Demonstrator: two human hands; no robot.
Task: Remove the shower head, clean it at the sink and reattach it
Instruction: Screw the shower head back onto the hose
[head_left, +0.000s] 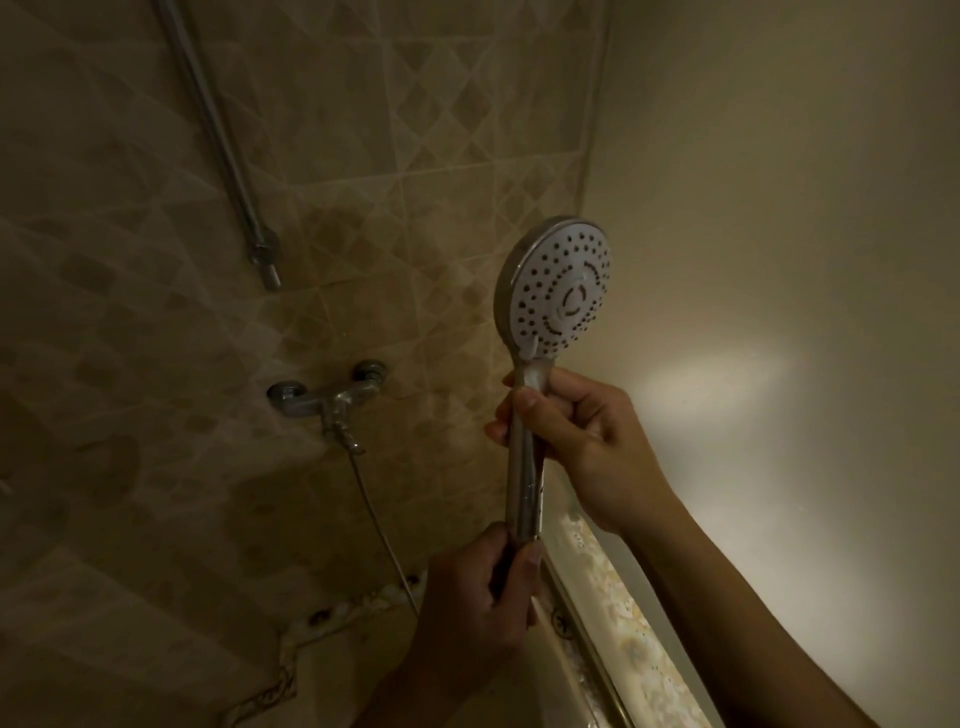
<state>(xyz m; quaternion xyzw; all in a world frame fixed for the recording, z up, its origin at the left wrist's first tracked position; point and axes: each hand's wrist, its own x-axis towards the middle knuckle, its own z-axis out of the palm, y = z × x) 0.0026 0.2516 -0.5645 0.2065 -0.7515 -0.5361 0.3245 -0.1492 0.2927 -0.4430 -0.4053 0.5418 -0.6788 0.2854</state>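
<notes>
In a dim, tiled shower stall, I watch a handheld shower head (558, 291) held upright in mid-air, white spray face turned toward the camera, well clear of the mixer tap (332, 397) and the wall rail (218, 130) above it; the right hand (582, 431) is wrapped tight round the top of the chrome handle (524, 467) just under the head, thumb across the front; the left hand (478, 597) is closed round the handle's bottom end, where I judge the hose nut sits; the joint itself is hidden inside that fist, so I cannot tell whether the thin hose (379, 525), running down from the tap toward the left hand, is fully screwed on; from here I see the main risks as these: a smooth chrome handle turning in the upper grip instead of the nut turning below; the nut going on crooked, since the light is poor and the threads are out of sight; and the head knocking the metal door frame (597, 597) just beside it if either grip slips
</notes>
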